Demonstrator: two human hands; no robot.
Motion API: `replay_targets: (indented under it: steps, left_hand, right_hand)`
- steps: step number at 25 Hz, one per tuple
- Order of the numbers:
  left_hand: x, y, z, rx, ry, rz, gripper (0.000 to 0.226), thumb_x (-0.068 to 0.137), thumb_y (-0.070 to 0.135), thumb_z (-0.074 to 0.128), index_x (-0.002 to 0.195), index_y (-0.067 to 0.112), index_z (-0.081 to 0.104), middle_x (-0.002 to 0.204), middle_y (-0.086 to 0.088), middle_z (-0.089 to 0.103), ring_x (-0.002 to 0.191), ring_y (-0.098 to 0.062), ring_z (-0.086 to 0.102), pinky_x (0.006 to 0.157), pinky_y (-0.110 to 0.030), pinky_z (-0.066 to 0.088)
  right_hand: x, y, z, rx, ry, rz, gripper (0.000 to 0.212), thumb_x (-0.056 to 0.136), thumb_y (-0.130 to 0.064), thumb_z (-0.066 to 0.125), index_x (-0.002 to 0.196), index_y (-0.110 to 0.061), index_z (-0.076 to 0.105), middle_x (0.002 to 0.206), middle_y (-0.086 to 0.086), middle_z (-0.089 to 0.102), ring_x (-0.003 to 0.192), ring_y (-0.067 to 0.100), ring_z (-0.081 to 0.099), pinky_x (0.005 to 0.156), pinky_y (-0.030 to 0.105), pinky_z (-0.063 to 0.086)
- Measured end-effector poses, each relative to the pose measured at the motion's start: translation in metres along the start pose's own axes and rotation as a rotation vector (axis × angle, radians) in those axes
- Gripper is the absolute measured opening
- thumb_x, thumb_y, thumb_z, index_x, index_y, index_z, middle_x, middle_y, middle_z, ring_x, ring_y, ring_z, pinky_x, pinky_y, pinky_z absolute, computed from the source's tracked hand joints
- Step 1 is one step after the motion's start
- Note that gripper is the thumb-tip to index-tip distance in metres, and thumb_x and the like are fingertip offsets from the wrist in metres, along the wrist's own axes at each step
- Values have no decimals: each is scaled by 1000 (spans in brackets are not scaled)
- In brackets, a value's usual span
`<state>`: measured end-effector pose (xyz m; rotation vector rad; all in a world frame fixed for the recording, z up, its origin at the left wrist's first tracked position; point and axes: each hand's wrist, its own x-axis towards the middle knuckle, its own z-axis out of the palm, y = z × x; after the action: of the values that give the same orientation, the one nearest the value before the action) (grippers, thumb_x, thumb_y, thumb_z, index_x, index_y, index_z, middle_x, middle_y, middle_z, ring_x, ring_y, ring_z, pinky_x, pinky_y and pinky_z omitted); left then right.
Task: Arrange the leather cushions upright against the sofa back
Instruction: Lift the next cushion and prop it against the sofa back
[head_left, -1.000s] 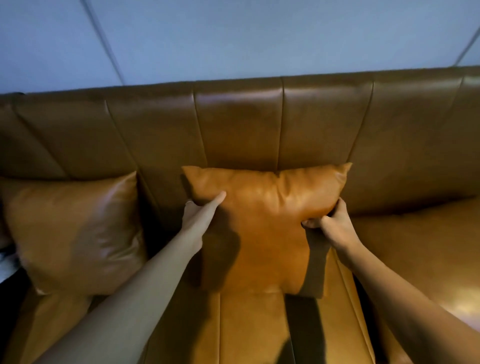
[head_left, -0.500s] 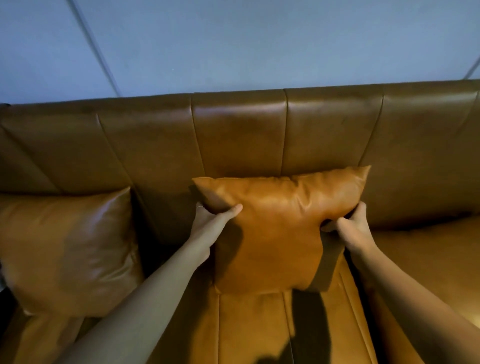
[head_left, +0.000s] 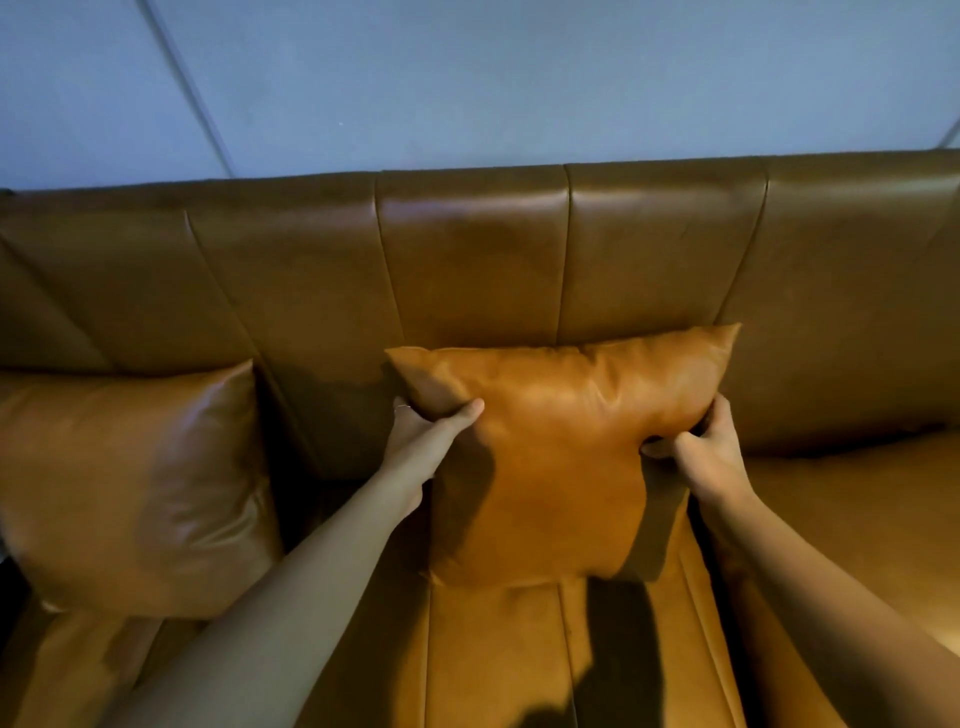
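An orange-tan leather cushion (head_left: 561, 447) stands upright in the middle of the sofa, its top edge against the brown sofa back (head_left: 467, 260). My left hand (head_left: 428, 431) grips its upper left side, thumb on the front face. My right hand (head_left: 701, 447) pinches its upper right side. A second, glossier leather cushion (head_left: 135, 483) leans upright against the sofa back at the left, untouched.
The tan sofa seat (head_left: 493, 660) runs under the cushions toward me, and another seat section (head_left: 857, 519) extends to the right. A grey-blue wall (head_left: 493, 83) rises behind the sofa back.
The middle cushion has shifted slightly right and further against the sofa back. My left hand went from an open touch to a grip on its left side. The view tilted a little.
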<state>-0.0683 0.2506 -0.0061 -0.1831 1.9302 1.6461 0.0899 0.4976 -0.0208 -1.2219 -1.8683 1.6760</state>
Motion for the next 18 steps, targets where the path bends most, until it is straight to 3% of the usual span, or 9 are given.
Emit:
replay_targets:
  steps: [5,8,11,13,15,18]
  left_hand:
    - [-1,5,0,19,14,-9,112,71,48,83,156,27,13,150,-7,41,135,-35,41,106,-58,39]
    - [-16,13,4,170,59,-45,105,78,54,76,155,19,14,151,-10,39,137,-36,39,107,-56,36]
    - [-40,30,7,598,197,-44,83,85,61,63,146,13,33,139,-12,49,126,-36,48,99,-48,42]
    - [-61,50,13,963,285,30,63,91,60,52,134,14,46,119,-8,55,112,-31,54,86,-41,40]
    - [-88,72,23,1176,286,145,50,95,55,47,126,17,54,103,-3,53,97,-25,53,78,-38,38]
    - [-130,94,41,1292,243,409,50,96,52,45,134,20,51,121,-5,60,109,-27,57,85,-39,46]
  right_hand:
    - [4,-3,-3,-80,-104,11,105,70,3,75,151,-25,15,136,6,44,127,29,42,103,48,42]
    - [0,-14,-7,-262,-115,42,99,75,-9,73,152,-20,12,144,14,42,129,35,44,101,49,45]
    - [-15,-36,-10,-495,-83,61,74,77,-23,67,141,-9,33,136,19,51,120,38,52,97,47,48]
    - [-32,-57,-14,-588,-111,5,58,80,-26,61,133,-9,44,130,18,55,115,37,56,94,45,49]
    - [-50,-81,-19,-655,-147,-84,51,84,-26,57,132,-12,46,128,16,58,113,37,58,93,44,50]
    - [-87,-111,-26,-718,-157,-257,50,90,-34,54,137,-19,44,128,11,61,109,34,61,95,51,49]
